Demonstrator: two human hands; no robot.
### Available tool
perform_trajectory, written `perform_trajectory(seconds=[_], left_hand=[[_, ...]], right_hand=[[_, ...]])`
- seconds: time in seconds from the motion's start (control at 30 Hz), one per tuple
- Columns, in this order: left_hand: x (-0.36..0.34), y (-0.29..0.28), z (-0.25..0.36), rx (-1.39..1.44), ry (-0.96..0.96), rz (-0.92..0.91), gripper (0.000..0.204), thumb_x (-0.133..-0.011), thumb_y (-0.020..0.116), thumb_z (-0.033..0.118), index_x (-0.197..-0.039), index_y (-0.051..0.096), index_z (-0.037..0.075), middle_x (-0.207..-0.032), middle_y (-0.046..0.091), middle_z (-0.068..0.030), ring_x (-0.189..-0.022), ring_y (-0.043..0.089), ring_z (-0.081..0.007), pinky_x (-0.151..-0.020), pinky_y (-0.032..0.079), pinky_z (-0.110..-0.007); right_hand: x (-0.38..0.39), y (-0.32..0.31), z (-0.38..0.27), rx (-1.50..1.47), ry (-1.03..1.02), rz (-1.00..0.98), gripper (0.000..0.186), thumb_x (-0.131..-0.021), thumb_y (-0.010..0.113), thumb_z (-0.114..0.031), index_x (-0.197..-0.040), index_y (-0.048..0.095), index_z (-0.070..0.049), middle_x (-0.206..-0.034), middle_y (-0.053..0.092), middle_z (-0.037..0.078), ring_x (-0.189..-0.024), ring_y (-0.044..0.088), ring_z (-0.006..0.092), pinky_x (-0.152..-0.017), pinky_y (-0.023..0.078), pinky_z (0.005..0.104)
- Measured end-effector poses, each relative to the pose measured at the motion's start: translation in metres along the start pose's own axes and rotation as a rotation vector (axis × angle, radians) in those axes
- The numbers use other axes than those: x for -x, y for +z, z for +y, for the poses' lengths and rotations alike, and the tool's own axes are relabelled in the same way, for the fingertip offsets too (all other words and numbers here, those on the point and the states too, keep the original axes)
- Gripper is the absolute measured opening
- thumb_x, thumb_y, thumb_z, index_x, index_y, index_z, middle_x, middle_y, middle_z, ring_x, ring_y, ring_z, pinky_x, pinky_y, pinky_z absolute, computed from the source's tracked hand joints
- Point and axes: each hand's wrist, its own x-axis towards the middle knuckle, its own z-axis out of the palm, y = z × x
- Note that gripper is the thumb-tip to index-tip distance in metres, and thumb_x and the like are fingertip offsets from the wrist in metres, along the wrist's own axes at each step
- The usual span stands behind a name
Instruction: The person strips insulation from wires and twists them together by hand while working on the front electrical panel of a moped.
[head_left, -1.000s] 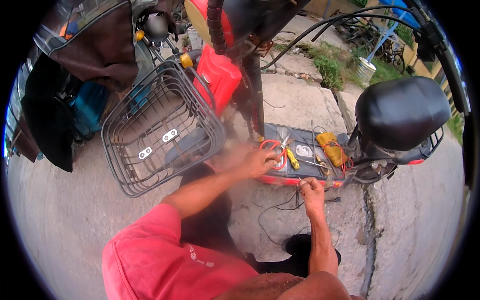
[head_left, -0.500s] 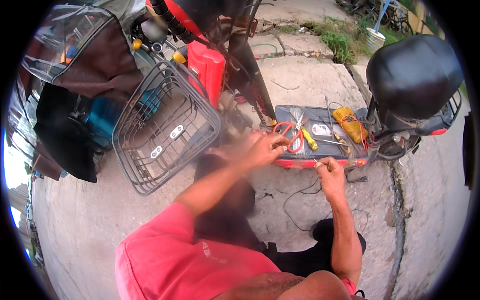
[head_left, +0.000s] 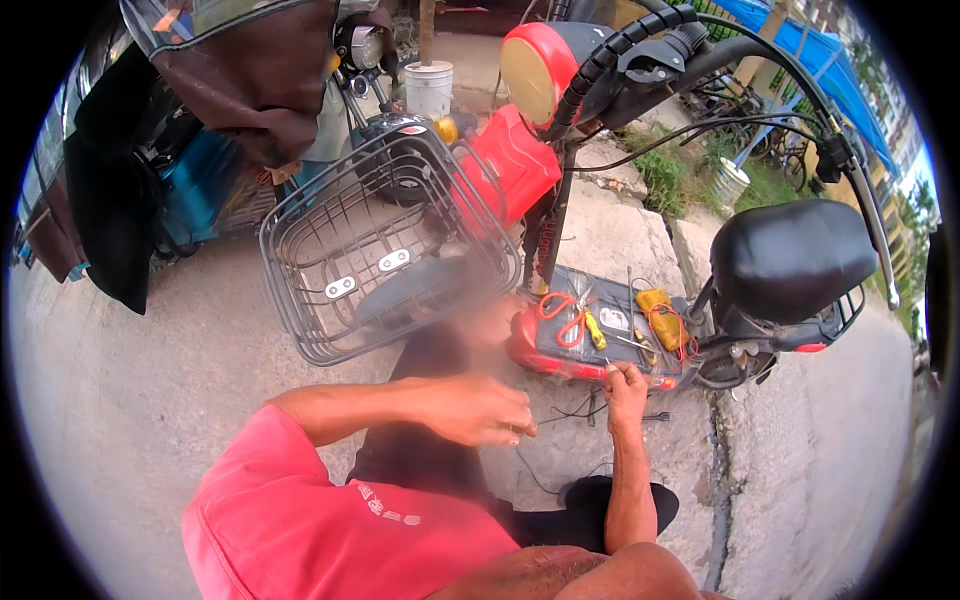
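My left hand (head_left: pixel 487 412) is in the air in front of my shirt, left of the scooter footboard (head_left: pixel 530 350). Its fingers are curled together; anything between them is hidden. At the footboard's near edge, my right hand (head_left: pixel 626 390) pinches a small thin piece, too small to name. Just beyond it lie orange-handled scissors (head_left: pixel 571 334), a yellow-handled screwdriver (head_left: pixel 596 331) and a yellow multimeter (head_left: pixel 661 317) with red leads. Neither hand touches these tools.
A black wire basket (head_left: pixel 300 310) juts out at the scooter's front, left of my hands. The handlebar (head_left: pixel 790 60) arches overhead at the upper right, above the black seat (head_left: pixel 795 262). Another vehicle with a brown cover (head_left: pixel 250 85) stands far left. Dark cable lies on the concrete.
My left hand has drawn back from beside the scissors toward my body. My right hand stays by the footboard edge, still pinching. The view has shifted, bringing the handlebar into sight.
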Motion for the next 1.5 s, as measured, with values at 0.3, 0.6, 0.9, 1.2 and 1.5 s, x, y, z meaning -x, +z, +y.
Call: perform_trajectory(seconds=[0.3,0.6,0.9,1.2,1.5], left_hand=[[0.060,-0.160,0.096,-0.277,0.005,0.433,0.011,-0.088,0.067,0.011,-0.086,0.062,0.001,-0.084,0.063,-0.0098,-0.081,0.063,-0.0255,-0.073,0.050,-0.037],[-0.005,-0.297,-0.012,-0.126,-0.368,0.740,0.034,-0.088,0.061,0.026,-0.108,0.069,0.000,-0.094,0.071,-0.0137,-0.087,0.066,-0.0221,-0.079,0.052,-0.035],[-0.050,-0.291,-0.093,0.028,-0.360,0.772,0.035,-0.089,0.062,0.029,-0.109,0.069,0.000,-0.100,0.071,-0.0126,-0.091,0.065,-0.0210,-0.082,0.051,-0.036],[-0.008,-0.308,-0.048,0.648,-0.209,0.571,0.026,-0.094,0.061,0.029,-0.103,0.065,0.005,-0.093,0.067,-0.0033,-0.086,0.063,-0.0155,-0.079,0.050,-0.032],[0.021,-0.301,-0.014,0.878,-0.042,0.651,0.025,-0.095,0.063,0.026,-0.102,0.063,0.002,-0.080,0.063,-0.0009,-0.073,0.061,-0.0110,-0.069,0.052,-0.031]], right_hand=[[0.061,0.026,-0.042,0.075,-0.025,-0.053,0.007,-0.089,0.062,-0.008,-0.088,0.063,-0.001,-0.072,0.057,-0.002,-0.063,0.048,0.0053,-0.056,0.038,0.0224],[0.070,0.040,-0.128,0.298,-0.189,-0.058,0.008,-0.089,0.062,-0.009,-0.088,0.063,-0.001,-0.067,0.054,-0.003,-0.059,0.048,0.0046,-0.053,0.038,0.0215],[0.094,0.078,-0.221,0.447,-0.331,-0.041,0.007,-0.089,0.060,-0.006,-0.091,0.062,0.001,-0.070,0.057,-0.002,-0.060,0.048,0.0038,-0.056,0.038,0.0213],[0.073,0.150,-0.272,0.391,-0.471,-0.128,0.007,-0.090,0.060,-0.008,-0.091,0.061,0.000,-0.072,0.055,-0.003,-0.062,0.047,0.0030,-0.056,0.038,0.0212],[0.030,0.238,-0.289,0.082,-0.660,-0.333,0.009,-0.090,0.062,-0.008,-0.096,0.061,-0.001,-0.077,0.060,-0.001,-0.065,0.050,0.0043,-0.057,0.041,0.0220]])
